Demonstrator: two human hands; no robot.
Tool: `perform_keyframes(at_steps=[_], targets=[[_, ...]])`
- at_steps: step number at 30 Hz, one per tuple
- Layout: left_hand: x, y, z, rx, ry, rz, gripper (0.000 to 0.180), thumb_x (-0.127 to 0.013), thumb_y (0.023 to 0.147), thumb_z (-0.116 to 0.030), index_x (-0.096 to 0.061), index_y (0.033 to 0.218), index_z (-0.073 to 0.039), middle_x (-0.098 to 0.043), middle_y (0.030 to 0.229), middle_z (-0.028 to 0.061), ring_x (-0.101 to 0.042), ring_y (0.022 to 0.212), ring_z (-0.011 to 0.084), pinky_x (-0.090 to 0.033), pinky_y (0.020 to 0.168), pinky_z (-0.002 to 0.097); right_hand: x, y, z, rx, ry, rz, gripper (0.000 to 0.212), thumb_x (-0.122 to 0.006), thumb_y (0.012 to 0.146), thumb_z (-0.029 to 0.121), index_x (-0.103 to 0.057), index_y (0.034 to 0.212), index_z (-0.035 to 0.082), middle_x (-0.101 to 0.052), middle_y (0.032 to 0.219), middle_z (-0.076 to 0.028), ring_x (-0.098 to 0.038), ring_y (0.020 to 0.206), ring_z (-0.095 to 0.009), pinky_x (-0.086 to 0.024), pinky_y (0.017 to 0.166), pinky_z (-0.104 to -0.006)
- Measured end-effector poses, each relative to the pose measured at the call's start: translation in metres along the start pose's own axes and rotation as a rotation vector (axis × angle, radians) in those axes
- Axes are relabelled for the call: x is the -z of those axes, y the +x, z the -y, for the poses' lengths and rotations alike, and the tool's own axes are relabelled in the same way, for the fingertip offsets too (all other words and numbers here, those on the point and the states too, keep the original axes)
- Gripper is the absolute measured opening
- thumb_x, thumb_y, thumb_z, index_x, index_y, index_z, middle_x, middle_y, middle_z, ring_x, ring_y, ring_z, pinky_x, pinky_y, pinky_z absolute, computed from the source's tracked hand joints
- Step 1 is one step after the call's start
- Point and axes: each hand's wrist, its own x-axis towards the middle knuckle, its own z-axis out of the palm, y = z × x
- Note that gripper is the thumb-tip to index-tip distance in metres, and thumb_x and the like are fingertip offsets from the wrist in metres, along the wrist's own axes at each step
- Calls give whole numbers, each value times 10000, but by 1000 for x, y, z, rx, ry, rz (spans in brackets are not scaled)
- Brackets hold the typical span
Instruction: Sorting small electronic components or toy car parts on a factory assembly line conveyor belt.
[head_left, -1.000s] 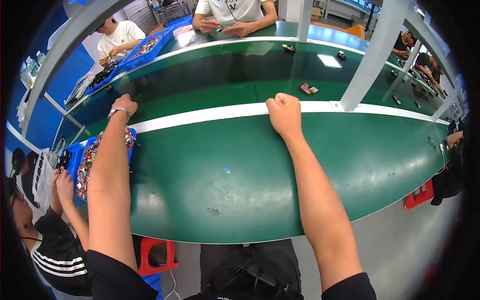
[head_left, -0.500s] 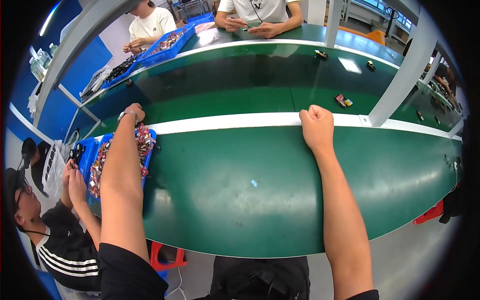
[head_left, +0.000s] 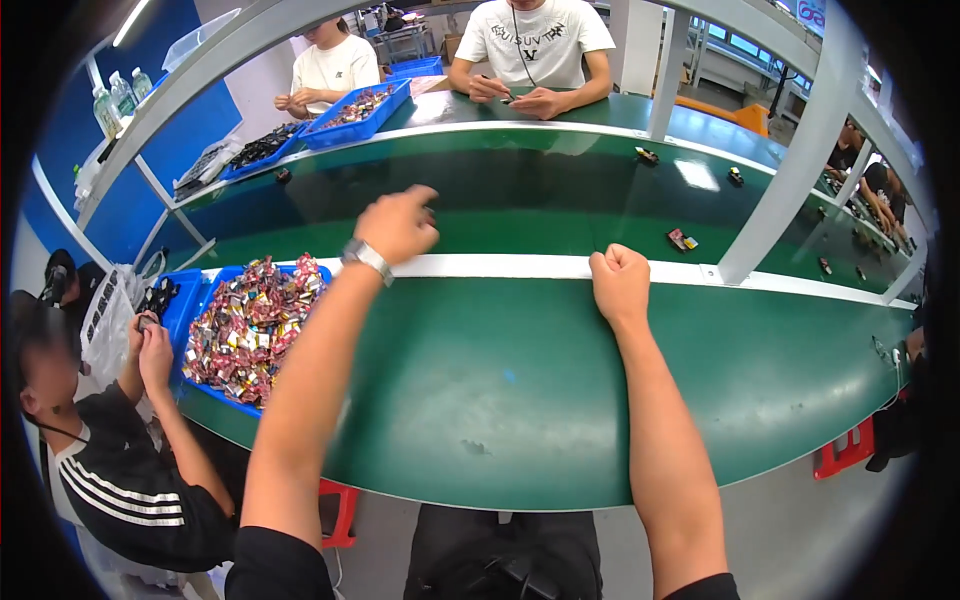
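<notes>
My left hand [head_left: 398, 226], with a metal-band watch [head_left: 370, 260] on its wrist, is over the dark green belt [head_left: 520, 205] beyond the white rail. Its forefinger points forward and right. A small dark piece shows between that finger and the thumb; its kind is too small to make out. My right hand [head_left: 621, 283] is closed in a fist against the white rail [head_left: 500, 266], with nothing seen in it. Beside my left forearm stands a blue tray [head_left: 225, 394] heaped with small red, white and yellow parts [head_left: 245, 335].
Several small assemblies lie on the belt, one red and yellow [head_left: 682, 240]. A slanting grey post [head_left: 790, 180] rises at the right. A co-worker's hands [head_left: 150, 345] hold a dark piece at the left. Two people sit across the belt, near another blue tray [head_left: 365, 128].
My left hand has moved right from beyond the parts tray along the belt, its forefinger now stretched out. My right fist stays at the rail. The view has shifted slightly.
</notes>
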Motion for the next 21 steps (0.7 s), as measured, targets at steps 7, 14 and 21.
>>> perform_keyframes(at_steps=[7,14,21], targets=[[-39,-82,-75,-264,-192,123,424,-614,756,-149,-633,1177,-103,-686,983,60,-581,898,284,-496,827,394,39,-84,164,1007,226,555,304,-703,579,123,-400,578,105,-368,594,-45,-352,496,-242,-255,453,-356],[-41,-83,-62,-296,-433,146,539,-670,744,-133,-572,1272,-83,-635,1174,86,-537,1042,280,-448,960,380,102,-139,256,1242,340,455,147,-579,774,97,-708,809,35,-588,718,-64,-571,657,-172,-433,602,-266],[-31,-84,-59,-244,-438,225,503,-691,755,-170,-596,1243,-95,-660,1125,84,-543,1029,269,-461,934,377,70,-134,255,1046,272,683,173,-594,824,159,-645,873,2,-564,770,-101,-566,699,-214,-452,601,-302]])
